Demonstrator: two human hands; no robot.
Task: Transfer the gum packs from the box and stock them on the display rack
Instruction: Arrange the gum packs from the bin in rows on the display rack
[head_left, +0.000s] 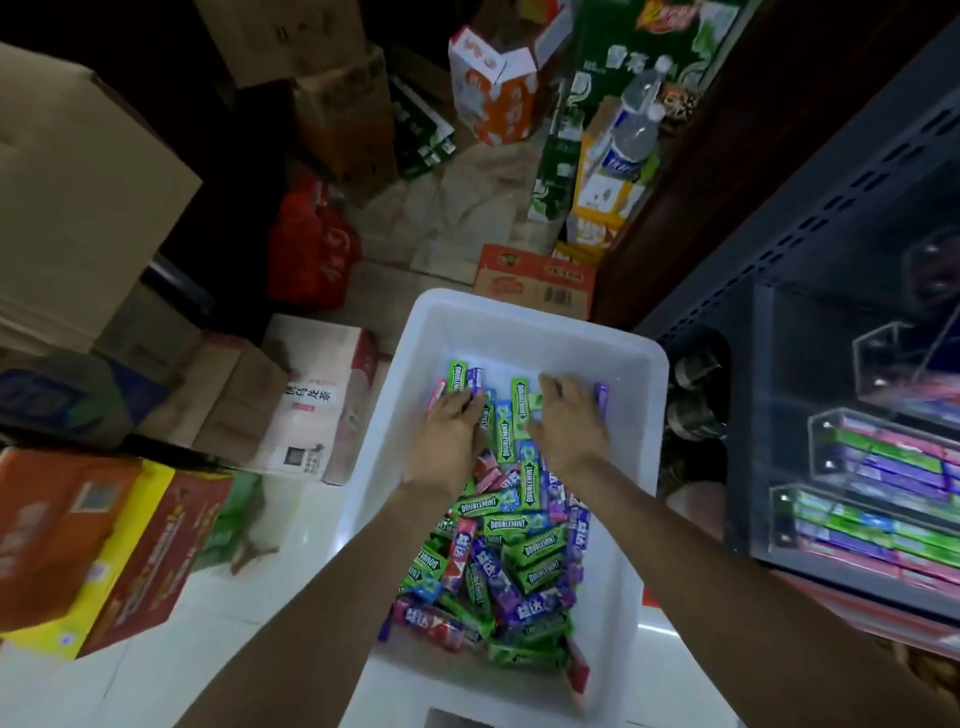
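Both hands are down in the white box, so this looks like the gathering step. The left hand curls its fingers around packs at the far left; the right hand rests spread on packs at the far right. Most gum packs lie heaped at the near end. Next, lift a bundle right to the display rack.
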